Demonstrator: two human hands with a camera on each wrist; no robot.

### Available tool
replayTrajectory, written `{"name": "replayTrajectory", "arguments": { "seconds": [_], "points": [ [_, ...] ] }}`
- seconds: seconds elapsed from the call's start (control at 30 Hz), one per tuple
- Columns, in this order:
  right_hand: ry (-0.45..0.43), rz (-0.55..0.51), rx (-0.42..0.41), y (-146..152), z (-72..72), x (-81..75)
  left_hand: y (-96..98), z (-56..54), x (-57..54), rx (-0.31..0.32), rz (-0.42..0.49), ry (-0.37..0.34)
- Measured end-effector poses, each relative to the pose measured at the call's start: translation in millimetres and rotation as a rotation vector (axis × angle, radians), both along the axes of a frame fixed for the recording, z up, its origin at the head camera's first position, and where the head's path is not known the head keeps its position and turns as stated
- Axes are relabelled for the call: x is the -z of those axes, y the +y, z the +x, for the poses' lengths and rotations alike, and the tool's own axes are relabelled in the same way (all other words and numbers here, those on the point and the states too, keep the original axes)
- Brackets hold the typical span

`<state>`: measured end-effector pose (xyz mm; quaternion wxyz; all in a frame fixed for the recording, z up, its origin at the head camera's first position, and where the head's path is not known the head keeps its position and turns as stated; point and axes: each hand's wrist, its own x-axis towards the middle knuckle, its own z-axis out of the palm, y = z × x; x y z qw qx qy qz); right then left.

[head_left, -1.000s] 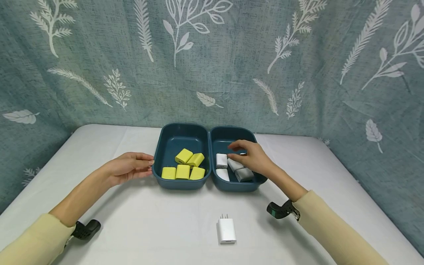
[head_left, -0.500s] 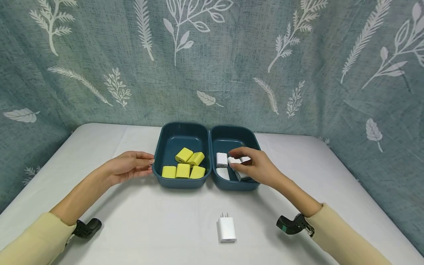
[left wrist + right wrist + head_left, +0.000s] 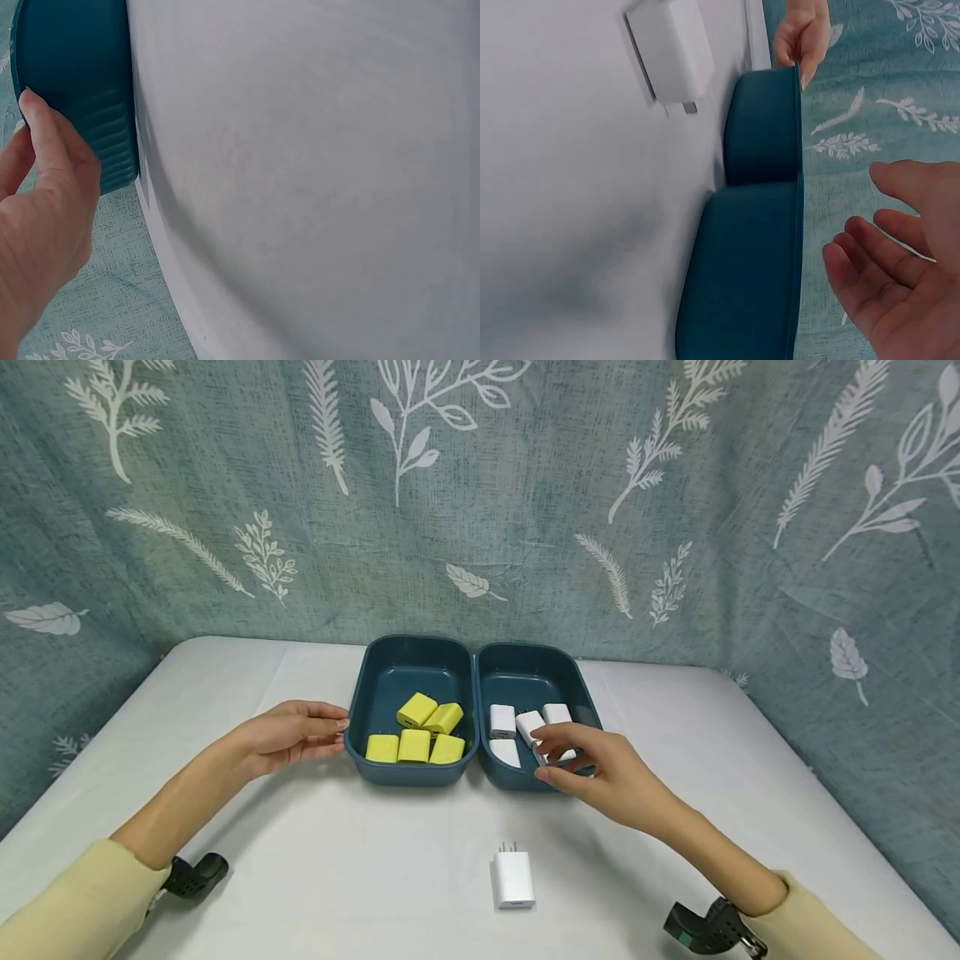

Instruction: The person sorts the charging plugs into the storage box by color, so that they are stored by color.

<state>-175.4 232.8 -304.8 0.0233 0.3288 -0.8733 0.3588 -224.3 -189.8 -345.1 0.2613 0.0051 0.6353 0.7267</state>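
Note:
My left hand (image 3: 292,739) rests its fingertips against the left rim of a dark blue bin (image 3: 416,775). Several yellow charger plugs (image 3: 414,746) lie in the front half of that bin. Over the front right corner of a second blue bin (image 3: 517,781) hovers my right hand (image 3: 611,772), fingers loosely bent and apart from the thumb. In the right wrist view, nothing lies between the fingers of this hand (image 3: 900,262). Several white charger plugs (image 3: 502,722) lie in the right bin, some partly hidden behind the right hand.
One white charger plug (image 3: 514,878) lies on the white tabletop (image 3: 337,877) in front of the bins, its prongs pointing away from me. The two bins stand side by side near the back edge. A patterned blue-green cloth (image 3: 525,568) hangs behind.
My right hand has drawn back toward me and to the right, from above the white plugs to the right bin's front edge. The left hand stays where it was.

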Motion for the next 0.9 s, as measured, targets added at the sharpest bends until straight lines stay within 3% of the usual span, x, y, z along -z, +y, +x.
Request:
{"name": "replayTrajectory", "arguments": {
  "seconds": [0.17, 0.4, 0.9],
  "points": [
    [0.008, 0.004, -0.045, 5, 15.6, 2.1, 0.1, 0.3, -0.5, -0.007, 0.002, -0.004],
    [-0.053, 0.06, -0.101, 7, 34.2, 11.9, 0.4, 1.1, -0.7, -0.007, 0.0, 0.003],
    [-0.189, 0.113, -0.183, 9, 52.4, 34.3, 1.7, 2.4, 0.6, -0.004, 0.011, 0.004]
  ]
}}
